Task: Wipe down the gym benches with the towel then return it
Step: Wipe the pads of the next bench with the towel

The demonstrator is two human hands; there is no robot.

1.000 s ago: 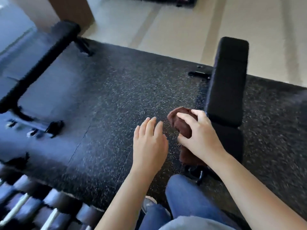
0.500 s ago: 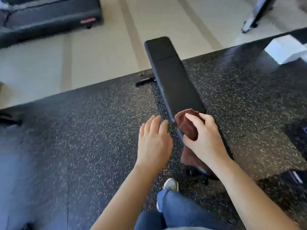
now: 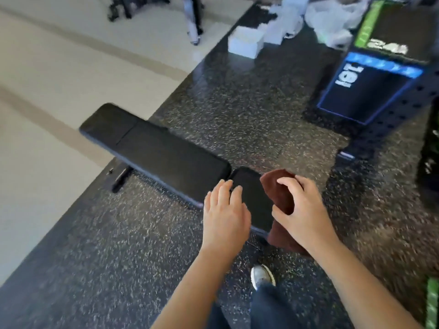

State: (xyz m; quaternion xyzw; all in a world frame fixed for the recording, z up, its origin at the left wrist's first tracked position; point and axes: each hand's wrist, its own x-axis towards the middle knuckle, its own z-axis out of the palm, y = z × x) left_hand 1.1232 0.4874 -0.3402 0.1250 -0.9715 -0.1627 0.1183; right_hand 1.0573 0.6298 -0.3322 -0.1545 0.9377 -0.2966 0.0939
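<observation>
While the right hand curls its fingers round the towel, brown and bunched, the cloth lies at the right edge of the seat pad and hangs below the palm. Bench: black, flat, long pad running off leftward from the seat pad, far end over the pale floor. Left hand: fingers straight and together, holding nothing, tips over the seat pad's left edge; contact cannot be told. Speckled mat: under the bench. Shoe: near the seat end. Black box: blue trim, well apart to the right. White box: far back.
</observation>
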